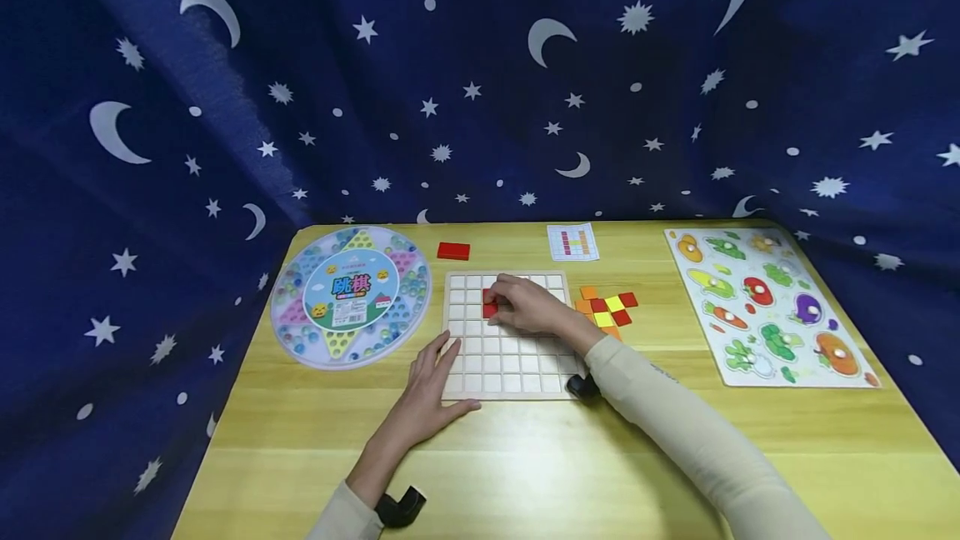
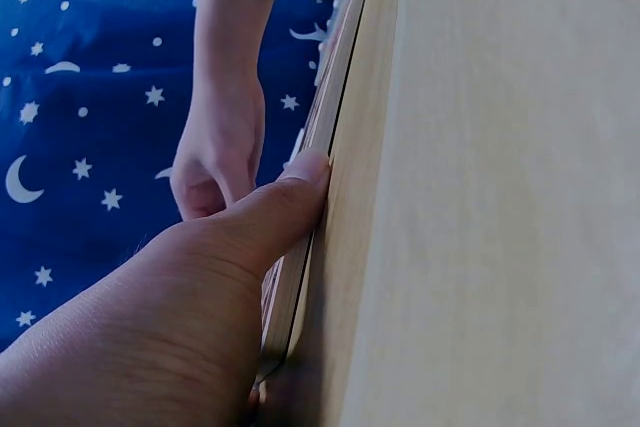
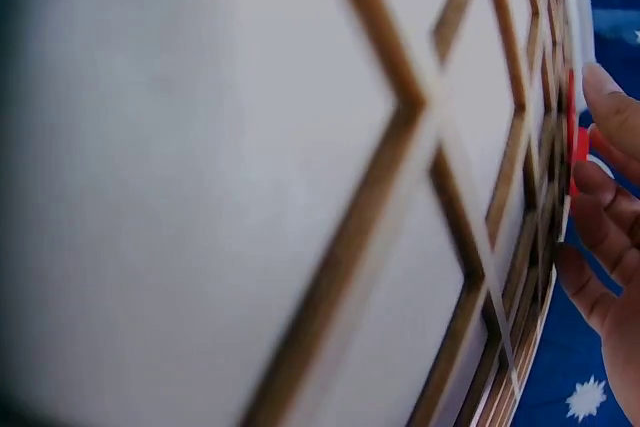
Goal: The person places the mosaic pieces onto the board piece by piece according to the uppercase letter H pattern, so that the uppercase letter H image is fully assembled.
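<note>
A wooden grid board (image 1: pixel 480 362) with square recesses lies flat on the table. My right hand (image 1: pixel 527 305) reaches over its upper half and pinches a small red square tile (image 3: pixel 581 154) between thumb and fingers. Red tiles (image 1: pixel 490 312) show in the grid beside those fingertips; the fingers partly hide them. My left hand (image 1: pixel 426 396) rests at the board's lower left corner with its fingers spread along the left side. In the left wrist view its thumb (image 2: pixel 300 177) presses against the board's front edge.
Loose orange, yellow and red tiles (image 1: pixel 603 319) lie right of the board. Behind it are a red stack (image 1: pixel 453 252) and a printed pattern card (image 1: pixel 573 242). A round Chinese checkers set (image 1: pixel 405 332) lies left, a vegetable puzzle board (image 1: pixel 720 307) right. A starry curtain (image 1: pixel 480 123) hangs behind.
</note>
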Demonstrator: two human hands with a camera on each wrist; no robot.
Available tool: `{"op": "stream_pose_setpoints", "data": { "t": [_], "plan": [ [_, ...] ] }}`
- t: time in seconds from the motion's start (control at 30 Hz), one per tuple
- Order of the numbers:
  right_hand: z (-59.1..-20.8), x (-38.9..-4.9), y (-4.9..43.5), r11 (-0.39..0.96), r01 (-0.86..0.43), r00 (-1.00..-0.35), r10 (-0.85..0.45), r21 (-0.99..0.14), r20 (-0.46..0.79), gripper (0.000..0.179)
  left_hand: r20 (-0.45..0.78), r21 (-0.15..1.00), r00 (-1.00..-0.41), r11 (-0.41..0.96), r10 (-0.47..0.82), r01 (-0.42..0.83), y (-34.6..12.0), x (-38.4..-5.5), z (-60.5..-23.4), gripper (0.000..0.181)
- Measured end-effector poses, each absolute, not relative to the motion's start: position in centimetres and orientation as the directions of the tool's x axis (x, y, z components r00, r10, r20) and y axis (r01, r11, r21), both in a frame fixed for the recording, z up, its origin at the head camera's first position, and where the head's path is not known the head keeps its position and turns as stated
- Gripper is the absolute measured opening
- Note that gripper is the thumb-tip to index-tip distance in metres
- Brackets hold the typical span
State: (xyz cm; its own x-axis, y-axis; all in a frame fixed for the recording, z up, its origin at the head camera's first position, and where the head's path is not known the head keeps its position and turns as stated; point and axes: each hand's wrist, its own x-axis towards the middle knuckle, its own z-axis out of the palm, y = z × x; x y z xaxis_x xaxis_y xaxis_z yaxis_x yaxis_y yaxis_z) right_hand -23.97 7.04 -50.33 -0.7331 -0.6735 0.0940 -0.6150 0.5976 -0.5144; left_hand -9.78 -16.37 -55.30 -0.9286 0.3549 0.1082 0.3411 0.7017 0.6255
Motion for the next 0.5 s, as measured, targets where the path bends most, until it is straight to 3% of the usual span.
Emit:
{"op": "stream_pose_setpoints", "data": {
  "t": [0.2, 0.5],
  "plan": [
    [-49.4, -23.4, 9.3, 0.593, -0.527, -0.789, -0.608, -0.608, 0.091, 0.029, 0.089, 0.643, -0.933, 0.695, 0.349, 0.322, -16.4, -9.7, -55.3, 0.099],
    [-50.8, -20.1, 19.5, 0.582, -0.386, -0.915, -0.341, -0.716, 0.216, 0.036, 0.126, 0.639, -0.923, 0.682, 0.362, 0.355, -16.3, -9.7, -55.3, 0.099]
  ]
}}
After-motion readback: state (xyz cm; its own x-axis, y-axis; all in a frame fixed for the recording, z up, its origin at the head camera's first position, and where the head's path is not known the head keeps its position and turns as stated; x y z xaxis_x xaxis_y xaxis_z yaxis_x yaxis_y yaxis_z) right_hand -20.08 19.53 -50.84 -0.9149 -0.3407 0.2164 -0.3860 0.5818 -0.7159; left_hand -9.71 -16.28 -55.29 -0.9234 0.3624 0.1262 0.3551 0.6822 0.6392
